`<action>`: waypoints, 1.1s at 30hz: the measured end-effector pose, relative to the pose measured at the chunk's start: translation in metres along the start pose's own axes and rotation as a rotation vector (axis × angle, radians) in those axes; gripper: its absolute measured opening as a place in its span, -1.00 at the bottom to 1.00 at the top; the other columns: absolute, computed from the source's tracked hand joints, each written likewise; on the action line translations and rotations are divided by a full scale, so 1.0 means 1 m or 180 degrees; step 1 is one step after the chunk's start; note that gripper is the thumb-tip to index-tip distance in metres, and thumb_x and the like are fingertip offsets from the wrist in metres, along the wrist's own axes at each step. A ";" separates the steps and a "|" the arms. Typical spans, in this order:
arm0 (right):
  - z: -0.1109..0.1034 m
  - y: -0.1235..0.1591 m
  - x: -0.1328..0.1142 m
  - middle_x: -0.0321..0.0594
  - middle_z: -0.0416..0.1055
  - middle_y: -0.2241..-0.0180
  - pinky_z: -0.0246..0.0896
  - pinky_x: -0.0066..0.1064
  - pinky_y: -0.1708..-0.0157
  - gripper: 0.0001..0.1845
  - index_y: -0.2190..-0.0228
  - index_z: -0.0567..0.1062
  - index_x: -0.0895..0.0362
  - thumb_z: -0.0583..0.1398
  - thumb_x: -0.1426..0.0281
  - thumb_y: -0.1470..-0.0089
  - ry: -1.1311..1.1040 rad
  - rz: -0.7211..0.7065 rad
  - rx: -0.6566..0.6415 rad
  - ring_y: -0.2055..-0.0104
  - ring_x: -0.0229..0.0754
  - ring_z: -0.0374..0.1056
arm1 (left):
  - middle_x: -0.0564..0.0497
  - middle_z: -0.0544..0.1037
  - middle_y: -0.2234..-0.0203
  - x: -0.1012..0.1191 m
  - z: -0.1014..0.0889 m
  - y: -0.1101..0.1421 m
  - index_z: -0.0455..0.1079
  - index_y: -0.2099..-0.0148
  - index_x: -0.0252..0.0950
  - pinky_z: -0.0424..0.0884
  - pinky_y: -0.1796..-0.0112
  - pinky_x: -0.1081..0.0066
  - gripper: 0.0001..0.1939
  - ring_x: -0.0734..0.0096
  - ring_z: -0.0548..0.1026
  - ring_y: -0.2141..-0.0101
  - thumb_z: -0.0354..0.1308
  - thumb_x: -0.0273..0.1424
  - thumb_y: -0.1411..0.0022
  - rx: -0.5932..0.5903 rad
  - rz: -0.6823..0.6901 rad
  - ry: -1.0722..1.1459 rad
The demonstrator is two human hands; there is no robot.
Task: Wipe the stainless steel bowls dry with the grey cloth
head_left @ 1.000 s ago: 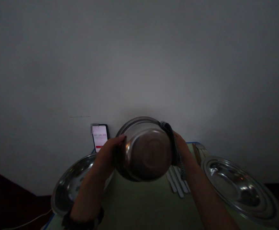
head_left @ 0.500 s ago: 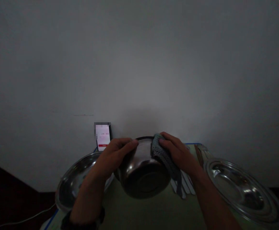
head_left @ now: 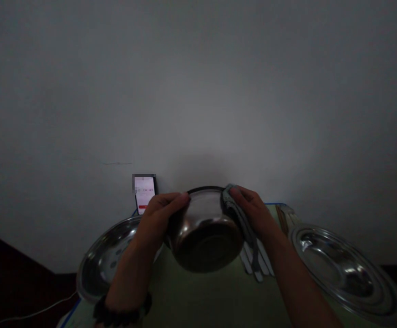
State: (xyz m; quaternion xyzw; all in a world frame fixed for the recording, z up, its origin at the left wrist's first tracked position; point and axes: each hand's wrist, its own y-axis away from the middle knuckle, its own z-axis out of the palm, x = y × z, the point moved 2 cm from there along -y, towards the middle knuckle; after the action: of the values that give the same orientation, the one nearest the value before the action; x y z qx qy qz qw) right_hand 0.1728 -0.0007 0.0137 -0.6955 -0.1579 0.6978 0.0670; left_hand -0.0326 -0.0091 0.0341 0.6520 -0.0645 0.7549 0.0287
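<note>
A shiny steel bowl is held up above the table, tipped so that its rounded base faces me. My left hand grips its left side, thumb lying along the outer wall near the rim. On the right side, my right hand is closed on a grey-green cloth and presses it to the rim and wall. The cloth's tail hangs below that hand. The fingers behind the bowl and its inside are hidden.
A large steel basin stands at left, steel plates at right. Pale flat strips and brown sticks lie on the green tabletop. A lit phone leans on the wall.
The bowl has risen slightly and shifted a little to the right. My right hand and the cloth have moved a bit right along the rim; my left hand still grips the left side.
</note>
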 end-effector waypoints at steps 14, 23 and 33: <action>-0.008 -0.006 0.007 -0.33 0.46 0.49 0.23 -0.41 0.31 -0.54 0.45 0.50 0.11 0.21 -0.05 0.05 -0.0349 0.0160 0.0715 0.37 -0.20 0.33 | 0.09 0.45 0.73 -0.007 0.003 -0.010 0.44 0.60 -0.28 0.33 0.56 0.44 -0.80 0.43 0.40 0.64 0.29 -0.29 0.07 0.0818 0.0055 0.0635; 0.007 0.005 -0.010 -0.33 0.37 0.51 0.18 -0.44 0.41 -0.60 0.49 0.48 0.10 0.16 0.03 -0.09 0.0556 -0.0062 -0.0396 0.43 -0.26 0.26 | 0.07 0.41 0.73 0.000 0.005 0.004 0.46 0.60 -0.30 0.13 0.64 0.52 -0.61 0.55 0.29 0.68 0.23 -0.11 -0.07 -0.0444 0.0034 -0.0748; 0.009 -0.005 0.011 -0.28 0.47 0.48 0.27 -0.39 0.37 -0.54 0.40 0.52 0.10 0.18 -0.05 0.02 -0.0688 0.0230 0.1187 0.39 -0.18 0.36 | 0.12 0.43 0.71 -0.004 0.006 -0.007 0.39 0.56 -0.29 0.29 0.60 0.49 -0.69 0.51 0.37 0.67 0.27 -0.17 -0.02 0.1272 0.0261 0.1027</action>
State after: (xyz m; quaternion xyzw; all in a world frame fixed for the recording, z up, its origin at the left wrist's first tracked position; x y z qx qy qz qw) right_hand 0.1629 0.0061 0.0048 -0.5974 -0.0073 0.7874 0.1522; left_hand -0.0253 -0.0024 0.0317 0.5127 0.0650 0.8475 -0.1213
